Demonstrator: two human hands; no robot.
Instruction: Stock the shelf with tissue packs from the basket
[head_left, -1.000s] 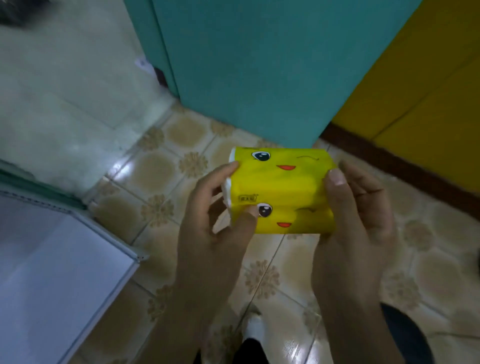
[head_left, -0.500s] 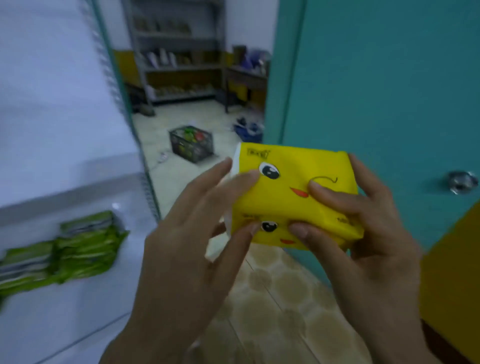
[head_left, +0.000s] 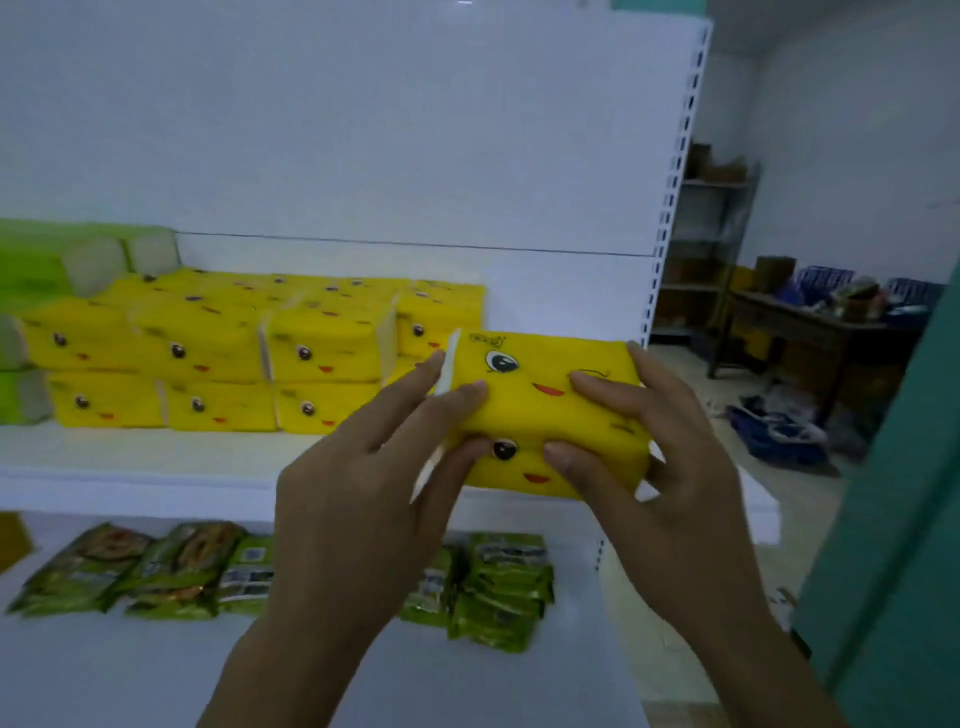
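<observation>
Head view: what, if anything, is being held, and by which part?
Two stacked yellow plastic-wrapped tissue packs: left-hand grip on their left end, right-hand grip on their right end.

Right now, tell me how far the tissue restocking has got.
Done: stacked yellow packs sit two layers high on the shelf, beside green packs at the left. In hand: the left hand and right hand grip the held packs, two together, in front of the shelf's bare right end. Left: placing these; the basket is out of view, so the remainder is unknown.
</observation>
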